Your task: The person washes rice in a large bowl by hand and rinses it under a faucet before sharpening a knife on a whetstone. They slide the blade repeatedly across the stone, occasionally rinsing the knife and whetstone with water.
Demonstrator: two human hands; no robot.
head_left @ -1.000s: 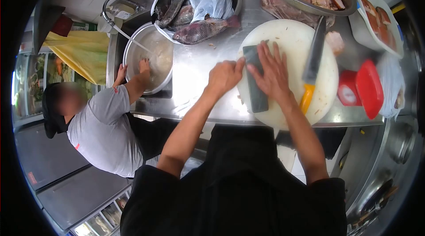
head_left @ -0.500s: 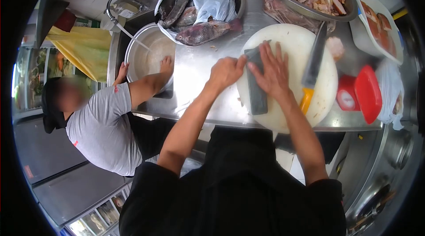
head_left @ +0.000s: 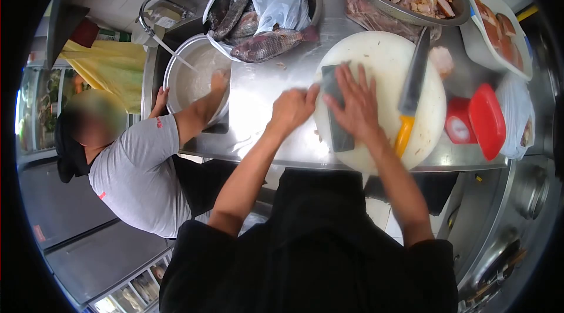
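Observation:
A dark grey rectangular block that looks like a sharpening stone (head_left: 342, 136) lies along the left part of a round white cutting board (head_left: 385, 48). My right hand (head_left: 355, 104) is open, its spread fingers lying over the upper part of the block. Just left of the board's edge, my left hand (head_left: 294, 110) is closed with the thumb pointing away from me; what it holds, if anything, is hidden. On the board's right side rests a large knife (head_left: 416, 78), its yellow handle toward me and its dark blade pointing away.
Whole fish (head_left: 267, 45) lie in a plastic bag in a metal bowl. Sliced meat fills another bowl (head_left: 461, 13). A red scale (head_left: 460, 122) stands right of the board. At left, a co-worker (head_left: 138, 178) reaches into a pot (head_left: 171, 78) under a running tap (head_left: 150, 31).
My left hand has moved slightly left and toward me, and my right hand has shifted a little toward me over the block. The co-worker's head and arm have moved a little.

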